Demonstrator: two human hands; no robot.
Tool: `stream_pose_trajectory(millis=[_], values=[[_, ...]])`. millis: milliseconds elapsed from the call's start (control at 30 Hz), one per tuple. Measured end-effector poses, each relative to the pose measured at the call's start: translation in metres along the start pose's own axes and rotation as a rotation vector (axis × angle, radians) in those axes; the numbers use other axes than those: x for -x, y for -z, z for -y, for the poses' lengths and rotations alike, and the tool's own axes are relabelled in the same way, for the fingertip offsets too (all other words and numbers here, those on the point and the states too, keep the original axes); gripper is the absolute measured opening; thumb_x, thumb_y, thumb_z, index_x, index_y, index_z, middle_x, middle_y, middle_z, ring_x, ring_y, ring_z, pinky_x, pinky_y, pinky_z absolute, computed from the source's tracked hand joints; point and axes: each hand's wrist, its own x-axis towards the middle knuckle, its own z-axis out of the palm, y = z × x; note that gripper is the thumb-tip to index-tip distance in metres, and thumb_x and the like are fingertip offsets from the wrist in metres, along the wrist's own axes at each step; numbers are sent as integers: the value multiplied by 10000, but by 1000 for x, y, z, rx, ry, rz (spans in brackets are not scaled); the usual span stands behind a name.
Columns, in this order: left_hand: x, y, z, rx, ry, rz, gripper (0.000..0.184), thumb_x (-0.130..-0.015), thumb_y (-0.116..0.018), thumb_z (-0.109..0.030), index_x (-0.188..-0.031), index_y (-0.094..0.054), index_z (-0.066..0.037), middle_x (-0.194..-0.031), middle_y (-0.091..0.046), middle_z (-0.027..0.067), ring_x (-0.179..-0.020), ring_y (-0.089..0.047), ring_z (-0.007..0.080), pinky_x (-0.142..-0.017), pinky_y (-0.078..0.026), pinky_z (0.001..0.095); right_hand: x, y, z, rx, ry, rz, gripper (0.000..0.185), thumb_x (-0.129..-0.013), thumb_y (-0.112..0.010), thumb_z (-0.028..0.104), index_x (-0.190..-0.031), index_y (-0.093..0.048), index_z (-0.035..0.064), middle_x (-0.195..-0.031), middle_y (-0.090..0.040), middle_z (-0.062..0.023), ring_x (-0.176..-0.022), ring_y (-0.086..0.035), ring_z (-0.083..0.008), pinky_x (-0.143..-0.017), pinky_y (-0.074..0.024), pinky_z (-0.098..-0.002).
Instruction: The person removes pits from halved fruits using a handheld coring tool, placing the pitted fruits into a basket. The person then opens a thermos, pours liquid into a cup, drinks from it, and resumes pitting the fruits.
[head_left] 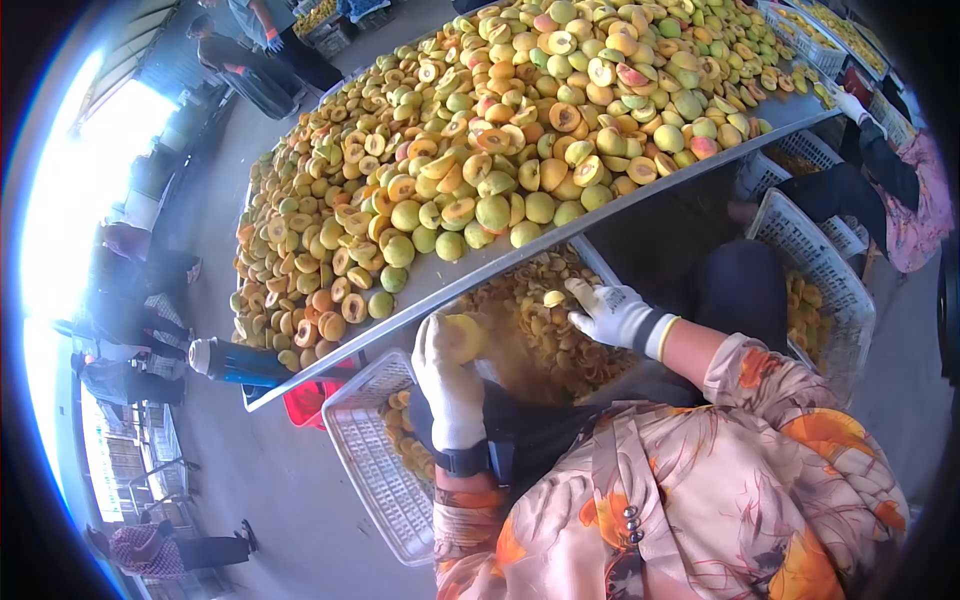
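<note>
At counter point(432, 281), I see left hand point(447, 375) clasping fruit point(463, 337); right hand point(615, 317) parted, seemingly empty, near middle crate point(597, 262). Left crate point(368, 470) already bears halves point(407, 440); big heap point(500, 140) on counter suggests much undone.

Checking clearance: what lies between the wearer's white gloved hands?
The head view shows a heap of brownish fruit scraps and one small yellow piece between the left hand and right hand.

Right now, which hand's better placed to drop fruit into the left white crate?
Likely the left hand: it holds a yellow fruit piece near that white crate. The right hand is farther off.
</note>
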Motion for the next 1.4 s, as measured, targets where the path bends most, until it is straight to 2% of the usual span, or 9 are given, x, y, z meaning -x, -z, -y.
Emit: stream_pose_trajectory(millis=[133,367,533,767,967,1100,1167,1233,1400], values=[[-9,19,-8,-93,-70,-32,361,-1055,-491,-279,-1113,-628,50,-934,-684,128,-764,-645,179,-647,-529,299,-19,-39,-22,135,-180,354,415,-906,-605,267,-1234,-656,18,-1207,-700,-210,-1120,-676,-360,-961,-524,-451],[-56,61,10,335,111,-372,360,-1056,-516,-325,-1142,-610,12,-977,-705,149,-707,-621,163,-612,-499,281,-26,-126,-27,250,118,864,587,-911,-640,441,-1444,-547,212,-1223,-693,-177,-1126,-650,-385,-968,-505,-461],[-54,75,8,-207,-174,-235,555,-771,-568,209,-1304,-580,57,-1140,-692,217,-951,-710,305,-849,-575,354,-88,-137,-27,384,157,867,574,-893,-613,563,-1277,-663,139,-1161,-703,-213,-1092,-667,-393,-936,-518,-489],[-61,81,16,-533,-311,-202,526,-762,-557,202,-1262,-610,49,-1189,-689,223,-1034,-688,370,-923,-561,391,-199,-153,-13,273,187,692,586,-940,-603,516,-1408,-593,163,-1295,-643,-239,-1221,-604,-400,-1060,-460,-467],[-62,85,13,-547,-321,-141,424,-840,-565,155,-1246,-613,44,-1158,-706,197,-996,-701,318,-878,-579,368,-195,-151,-11,421,535,-99,587,-936,-634,491,-1454,-535,233,-1345,-618,-229,-1277,-562,-407,-1103,-422,-479],[-65,79,20,-343,-217,-133,303,-911,-558,96,-1205,-622,56,-1118,-711,193,-954,-707,283,-844,-584,352,-166,-76,27,-18,168,594,607,-943,-647,460,-1463,-518,175,-1354,-626,-211,-1294,-562,-390,-1098,-425,-473],[-64,75,12,66,127,-100,251,-959,-533,57,-1190,-632,52,-1096,-711,190,-932,-709,271,-833,-585,348,-130,-80,20,-118,214,321,642,-938,-671,425,-1429,-507,45,-1226,-686,-224,-1117,-670,-354,-975,-509,-461],[-56,69,27,-243,-215,-32,271,-1051,-473,-126,-1140,-664,45,-1058,-712,155,-884,-702,237,-787,-580,328,-100,-1,77,-425,53,508,654,-933,-693,376,-1396,-489,-38,-1126,-700,-214,-957,-705,-284,-843,-560,-410],[-25,30,7,148,65,55,404,-1064,-459,-280,-1135,-682,49,-1021,-715,108,-882,-680,177,-795,-554,295,-26,62,121,-553,73,262,593,-899,-737,304,-1323,-506,-40,-908,-712,-208,-761,-731,-303,-680,-566,-408]])
